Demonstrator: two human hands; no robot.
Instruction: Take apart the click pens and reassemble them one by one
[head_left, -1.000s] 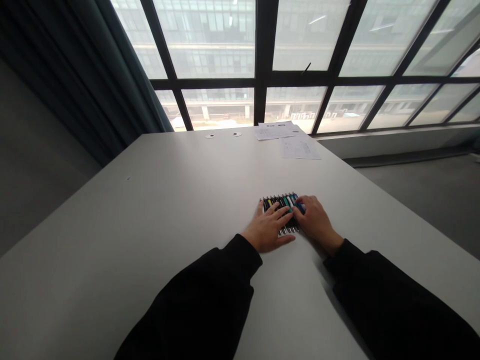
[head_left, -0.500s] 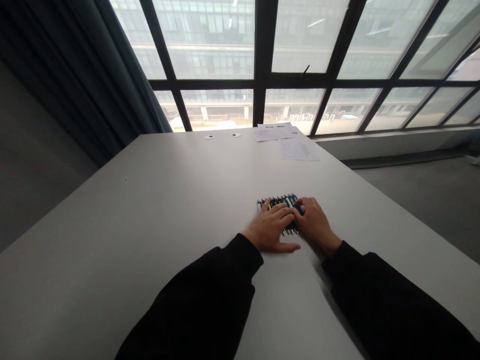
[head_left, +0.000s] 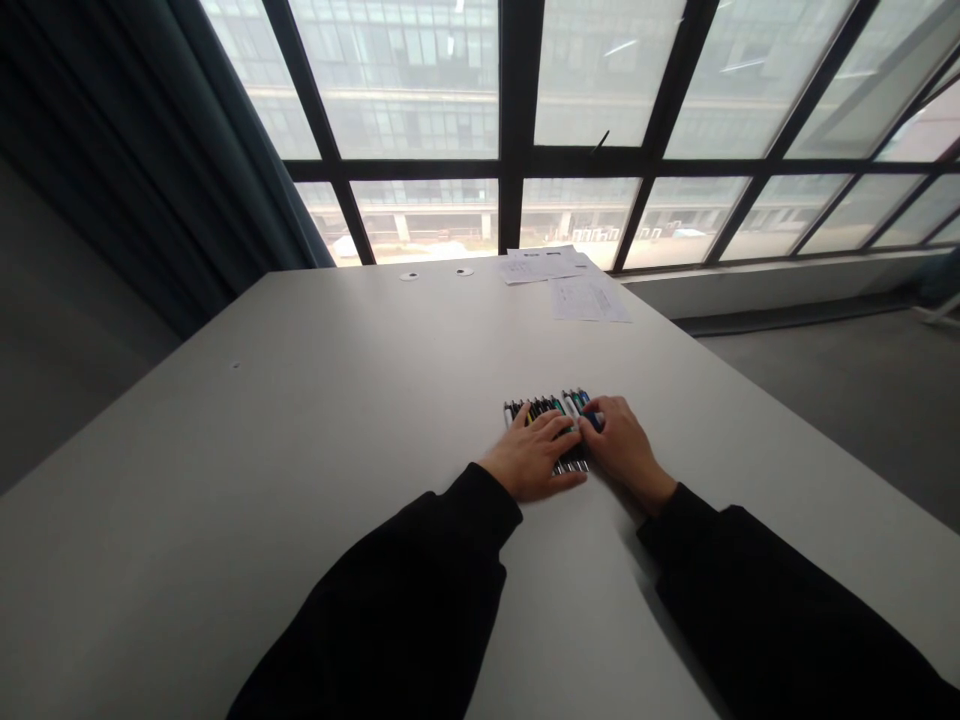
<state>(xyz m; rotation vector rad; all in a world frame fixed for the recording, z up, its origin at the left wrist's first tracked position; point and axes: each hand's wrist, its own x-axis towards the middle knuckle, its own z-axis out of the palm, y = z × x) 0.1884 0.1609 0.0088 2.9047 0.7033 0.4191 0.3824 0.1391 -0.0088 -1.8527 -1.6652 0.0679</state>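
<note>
A row of several click pens (head_left: 541,407) lies side by side on the white table, in black, yellow, green, white and blue. My left hand (head_left: 531,462) rests across the row, palm down, with its fingers apart and its thumb stretched out towards me. It covers the middle of many pens. At the row's right end, my right hand (head_left: 621,440) has thumb and forefinger closed around a few white, green and blue pens (head_left: 576,400). How many lie within its grip I cannot tell. A narrow gap shows between these pens and the rest.
The white table (head_left: 360,400) stretches to the window. Printed paper sheets (head_left: 589,299) lie at its far right corner, and two round cable-hole covers (head_left: 409,277) sit along the far edge. A dark curtain (head_left: 240,150) hangs at the left.
A small gap has opened between the right-hand pens and the rest of the row. My left hand has shifted slightly on the pens; the whole view has moved a little to the right.
</note>
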